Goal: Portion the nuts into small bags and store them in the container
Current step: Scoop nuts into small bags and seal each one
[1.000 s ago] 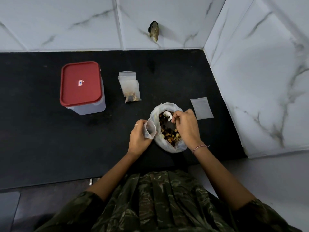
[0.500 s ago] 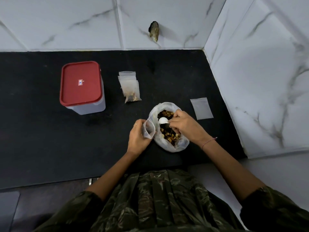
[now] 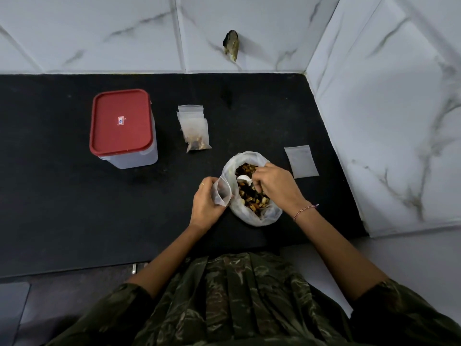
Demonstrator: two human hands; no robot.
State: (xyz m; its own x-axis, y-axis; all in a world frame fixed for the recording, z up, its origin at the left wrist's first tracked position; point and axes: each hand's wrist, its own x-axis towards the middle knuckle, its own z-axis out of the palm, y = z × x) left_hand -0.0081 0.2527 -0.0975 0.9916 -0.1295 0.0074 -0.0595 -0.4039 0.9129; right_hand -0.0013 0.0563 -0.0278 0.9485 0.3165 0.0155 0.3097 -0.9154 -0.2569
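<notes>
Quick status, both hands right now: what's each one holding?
Left hand: grips a small bag beside the nut bag.
Right hand: holds a white spoon, dipped in the nut bag.

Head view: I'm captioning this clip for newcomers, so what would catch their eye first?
The open bag of mixed nuts at the centre of the black counter, where the right hand holds a white spoon and the left hand holds a small bag open beside it. Next, the red-lidded container standing closed at the back left, with filled small bags to its right.
</notes>
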